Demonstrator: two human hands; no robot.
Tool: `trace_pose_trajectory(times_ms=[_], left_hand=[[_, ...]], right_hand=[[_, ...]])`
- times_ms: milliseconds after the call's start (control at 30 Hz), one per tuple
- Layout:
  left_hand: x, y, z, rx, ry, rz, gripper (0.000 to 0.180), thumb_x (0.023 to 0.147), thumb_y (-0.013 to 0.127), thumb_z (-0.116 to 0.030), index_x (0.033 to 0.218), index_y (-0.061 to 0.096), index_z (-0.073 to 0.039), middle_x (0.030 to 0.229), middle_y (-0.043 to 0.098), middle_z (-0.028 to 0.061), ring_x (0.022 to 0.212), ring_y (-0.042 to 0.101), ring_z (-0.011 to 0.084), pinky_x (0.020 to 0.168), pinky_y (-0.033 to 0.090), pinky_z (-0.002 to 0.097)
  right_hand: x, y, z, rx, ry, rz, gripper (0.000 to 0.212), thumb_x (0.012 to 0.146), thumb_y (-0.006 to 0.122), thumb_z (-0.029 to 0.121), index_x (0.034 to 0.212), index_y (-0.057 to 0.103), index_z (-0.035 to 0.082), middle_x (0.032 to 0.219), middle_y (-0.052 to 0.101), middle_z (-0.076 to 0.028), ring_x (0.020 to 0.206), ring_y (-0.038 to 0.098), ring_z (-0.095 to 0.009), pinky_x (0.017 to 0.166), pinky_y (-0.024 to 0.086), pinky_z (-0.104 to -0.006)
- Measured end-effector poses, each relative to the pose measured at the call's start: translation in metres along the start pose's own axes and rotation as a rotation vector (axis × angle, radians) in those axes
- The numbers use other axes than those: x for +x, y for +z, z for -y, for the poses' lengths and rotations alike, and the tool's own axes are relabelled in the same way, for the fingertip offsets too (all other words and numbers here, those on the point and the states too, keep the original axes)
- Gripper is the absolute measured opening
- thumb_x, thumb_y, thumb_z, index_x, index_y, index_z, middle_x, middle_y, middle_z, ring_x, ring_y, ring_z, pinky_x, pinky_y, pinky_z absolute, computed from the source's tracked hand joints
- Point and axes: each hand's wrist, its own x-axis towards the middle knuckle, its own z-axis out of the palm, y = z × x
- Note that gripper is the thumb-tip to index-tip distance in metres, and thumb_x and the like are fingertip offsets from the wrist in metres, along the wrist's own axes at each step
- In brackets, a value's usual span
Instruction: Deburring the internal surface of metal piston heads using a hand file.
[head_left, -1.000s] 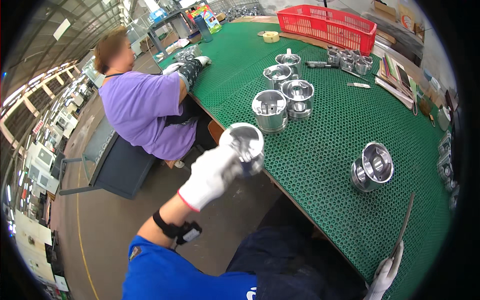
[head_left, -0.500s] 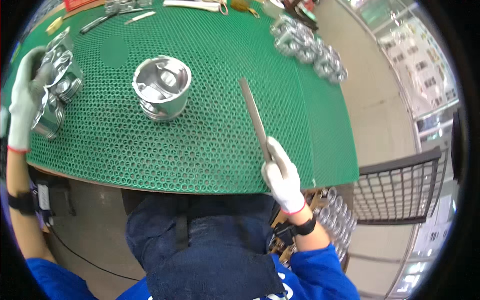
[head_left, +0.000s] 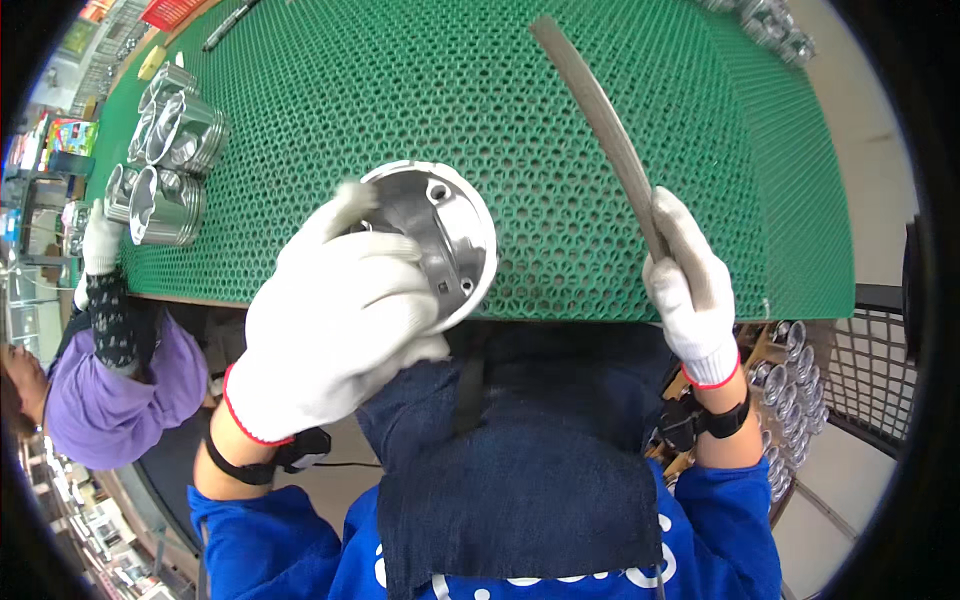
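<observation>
left hand [head_left: 335,315] is curled round the silver piston [head_left: 463,232] at its 2 o'clock, way nearer; right hand [head_left: 693,290] pinches a flat grey file [head_left: 605,120] pointing to 11 o'clock, piston at its 9.

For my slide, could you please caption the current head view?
At a green mat, gloved left hand reaching across a silver piston, gloved right hand gripping a long, flat metal tool.

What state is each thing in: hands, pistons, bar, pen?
Left hand: gloved, curled at the near piston.
Near piston: open end showing, partly covered.
Right hand: gloved, closed.
Metal bar: gripped at one end.
Grouped pistons: standing close together.
Dark pen: lying down.
</observation>
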Motion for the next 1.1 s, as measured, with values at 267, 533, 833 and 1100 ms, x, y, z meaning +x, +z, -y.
trace_pose_trajectory(times_ms=[267, 533, 833, 1100], left_hand=[[-0.053, 0.034, 0.025, -0.736, -0.733, -0.347, 0.047, 0.087, 0.060, -0.002, 0.132, 0.049, 0.004, 0.133, 0.054, 0.0160, 0.123, 0.053, 0.0246, 0.108, 0.040, 0.0371], [-0.011, 0.049, 0.060, -0.868, -0.570, -0.015, 0.056, 0.079, 0.078, -0.024, 0.127, 0.057, -0.003, 0.121, 0.064, 0.0139, 0.108, 0.064, 0.0248, 0.094, 0.052, 0.0368], [0.005, 0.049, 0.057, -1.039, -0.520, -0.001, 0.060, 0.076, 0.076, -0.043, 0.113, 0.064, 0.002, 0.109, 0.068, 0.0108, 0.096, 0.065, 0.0178, 0.085, 0.053, 0.0318], [0.006, 0.043, 0.058, -1.033, -0.466, 0.072, 0.055, 0.078, 0.077, -0.043, 0.112, 0.064, -0.003, 0.113, 0.068, 0.0103, 0.098, 0.068, 0.0217, 0.086, 0.055, 0.0332]], right_hand=[[-0.031, -0.015, 0.017, -0.263, -0.334, 0.307, 0.051, 0.073, 0.072, 0.016, 0.123, 0.065, 0.007, 0.057, 0.055, -0.005, 0.046, 0.054, -0.023, 0.046, 0.042, -0.0355], [0.002, 0.032, 0.037, -0.469, -0.211, 0.333, 0.058, 0.081, 0.070, 0.024, 0.137, 0.056, 0.023, 0.059, 0.054, -0.005, 0.043, 0.052, -0.020, 0.043, 0.042, -0.0330], [0.002, 0.012, 0.045, -0.545, -0.335, 0.466, 0.055, 0.067, 0.075, 0.020, 0.120, 0.065, 0.017, 0.058, 0.051, -0.002, 0.047, 0.053, -0.022, 0.044, 0.039, -0.0352], [-0.012, -0.006, 0.024, -0.529, -0.286, 0.456, 0.058, 0.080, 0.070, 0.028, 0.137, 0.056, 0.025, 0.053, 0.048, -0.001, 0.041, 0.051, -0.019, 0.041, 0.041, -0.0325]])
